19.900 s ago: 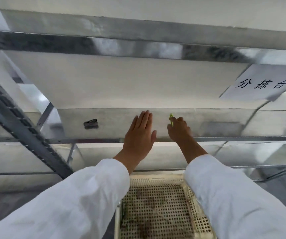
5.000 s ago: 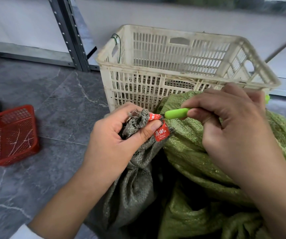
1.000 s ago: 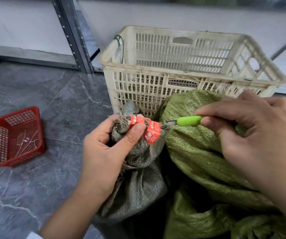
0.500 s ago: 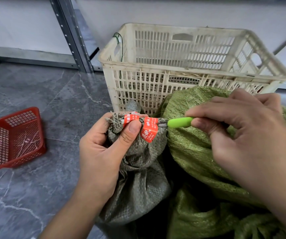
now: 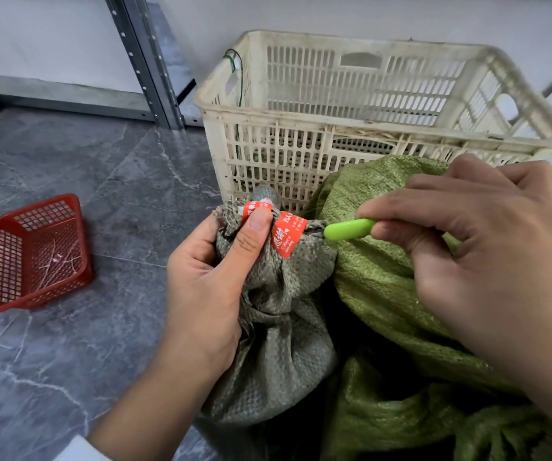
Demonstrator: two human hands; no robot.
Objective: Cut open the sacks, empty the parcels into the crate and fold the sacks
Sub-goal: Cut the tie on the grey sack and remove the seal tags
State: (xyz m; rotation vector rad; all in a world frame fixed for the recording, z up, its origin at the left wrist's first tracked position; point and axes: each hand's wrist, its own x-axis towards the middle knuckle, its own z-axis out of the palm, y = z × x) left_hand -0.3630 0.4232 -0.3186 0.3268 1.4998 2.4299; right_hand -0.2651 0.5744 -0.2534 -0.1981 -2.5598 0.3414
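Still uncut: right hand (image 5: 487, 267) is pinching green plastic cutter (image 5: 347, 229), edging onto red tape seal (image 5: 287, 237); left hand (image 5: 208, 294) is clutching grey woven sack (image 5: 281, 354).

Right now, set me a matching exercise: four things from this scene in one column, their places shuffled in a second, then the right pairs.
Things:
1. grey sack
2. green cutter
3. red basket
4. cream crate

Places:
A. pinched in the right hand
B. alone on the floor at the left
C. neck gripped by the left hand
D. standing behind the green sack

Pairs: 1-C, 2-A, 3-B, 4-D.
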